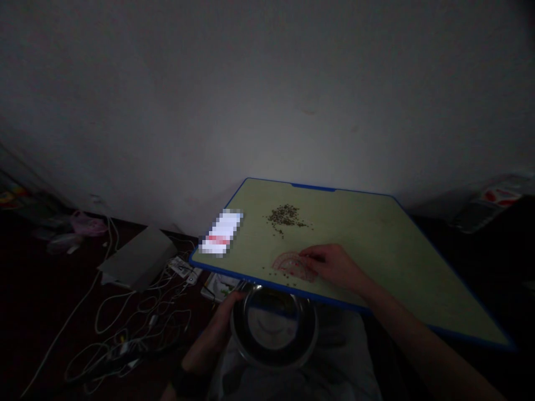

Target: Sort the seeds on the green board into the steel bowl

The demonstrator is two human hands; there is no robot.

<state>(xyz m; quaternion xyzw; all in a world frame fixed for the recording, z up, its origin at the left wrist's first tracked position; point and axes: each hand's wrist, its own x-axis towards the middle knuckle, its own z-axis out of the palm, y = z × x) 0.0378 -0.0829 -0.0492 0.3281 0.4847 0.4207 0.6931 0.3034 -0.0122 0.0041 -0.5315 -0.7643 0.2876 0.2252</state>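
My right hand point(334, 264) is closed on the right end of a clear protractor with red markings point(288, 262), which lies near the front edge of a pale green board point(368, 239) with a blue rim. A few small dark grains point(288, 277) lie by the protractor, close to that edge. Farther back is a loose pile of the same dark grains point(285, 215); their kind is too small to tell. Below the edge, my left hand point(225, 317) grips the left side of a round metal bowl point(273, 328). Its fingers are partly hidden by the bowl.
A lit phone point(221, 232) with a blurred screen lies at the board's left corner. Tangled white cables point(146, 317) and a grey box point(137, 256) are on the floor at left. A pink plastic bag point(88, 224) lies beyond. The wall point(267, 100) stands behind the board.
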